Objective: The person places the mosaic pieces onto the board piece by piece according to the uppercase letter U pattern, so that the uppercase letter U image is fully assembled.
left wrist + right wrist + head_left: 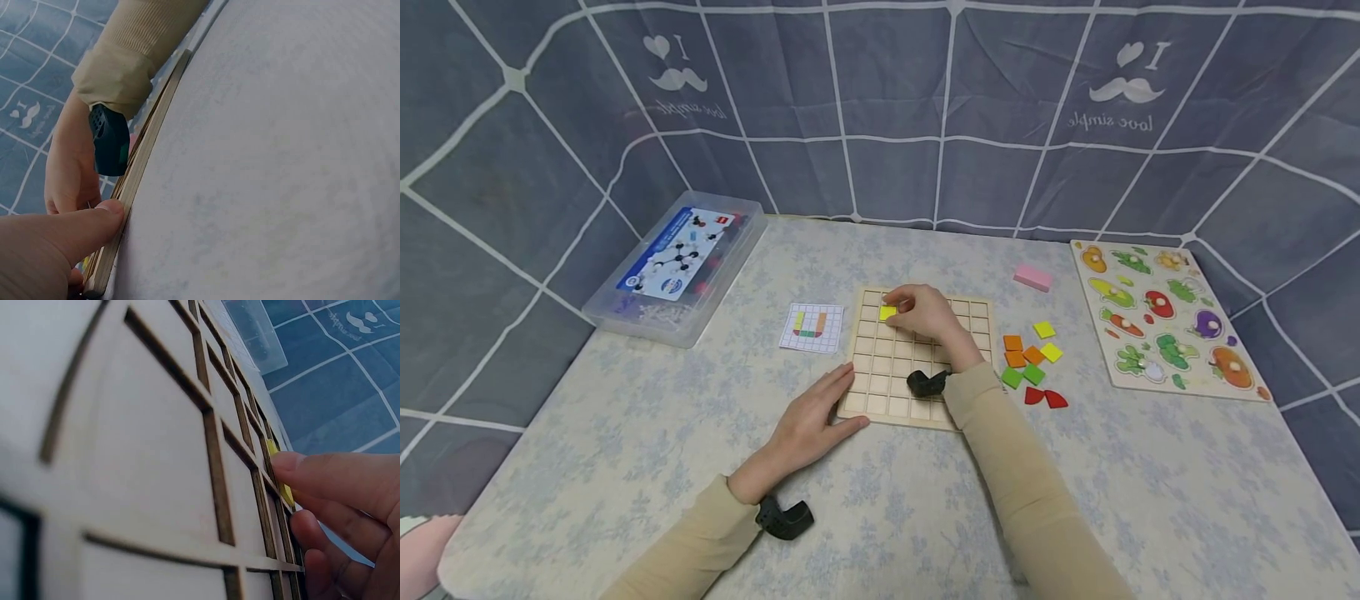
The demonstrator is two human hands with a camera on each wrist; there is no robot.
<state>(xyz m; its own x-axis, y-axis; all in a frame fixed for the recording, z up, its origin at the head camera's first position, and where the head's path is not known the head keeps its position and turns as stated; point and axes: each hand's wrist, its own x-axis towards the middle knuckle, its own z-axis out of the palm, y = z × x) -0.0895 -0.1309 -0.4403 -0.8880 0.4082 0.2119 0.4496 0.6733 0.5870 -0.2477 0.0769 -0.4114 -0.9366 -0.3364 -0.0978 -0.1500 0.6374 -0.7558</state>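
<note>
A wooden grid board [871, 364] lies in the middle of the table. At its upper left, my right hand [925, 312] pinches a yellow square tile [887, 312] between thumb and fingers. In the right wrist view the tile [282, 478] sits right at the grid's raised strips, with the thumb [290, 461] against it. My left hand [811, 421] rests at the board's lower left corner, fingers extended along the side. The left wrist view shows its thumb [94, 225] on the board's wooden edge [144, 150].
Left of the board lies a pattern card [812, 327] with a coloured U-shape. To the right are loose orange [1012, 342], yellow [1051, 352], green [1012, 377] and red [1056, 399] pieces, a pink block [1033, 277] and a vegetable puzzle [1180, 321]. A plastic case [677, 267] stands back left.
</note>
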